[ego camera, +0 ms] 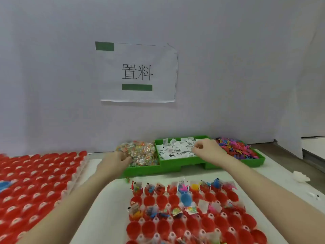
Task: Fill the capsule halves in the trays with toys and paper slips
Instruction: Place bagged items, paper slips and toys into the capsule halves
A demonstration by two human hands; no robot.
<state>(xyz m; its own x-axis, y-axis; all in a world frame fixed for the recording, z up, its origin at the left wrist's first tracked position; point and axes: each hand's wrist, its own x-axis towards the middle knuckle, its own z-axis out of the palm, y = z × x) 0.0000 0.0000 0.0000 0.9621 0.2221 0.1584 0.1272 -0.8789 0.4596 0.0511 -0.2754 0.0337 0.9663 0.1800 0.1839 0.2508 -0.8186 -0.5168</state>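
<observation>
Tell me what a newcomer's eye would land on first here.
The white paper sign with two large characters and green strips, taped mid-wall, draws the eye first. Then the red capsule halves packed in the near tray, some already holding toys and slips. Behind them, both hands reach into the green bin: the left hand in the wrapped toys, the right hand over the paper slips.

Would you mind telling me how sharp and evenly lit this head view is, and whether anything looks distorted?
Head view: soft, even light, faint shadows, no strong glare; the wall sign reads sharply; the left hand and right hand over the green bin look slightly soft; the red capsule halves smear and bend toward the left edge.
</observation>
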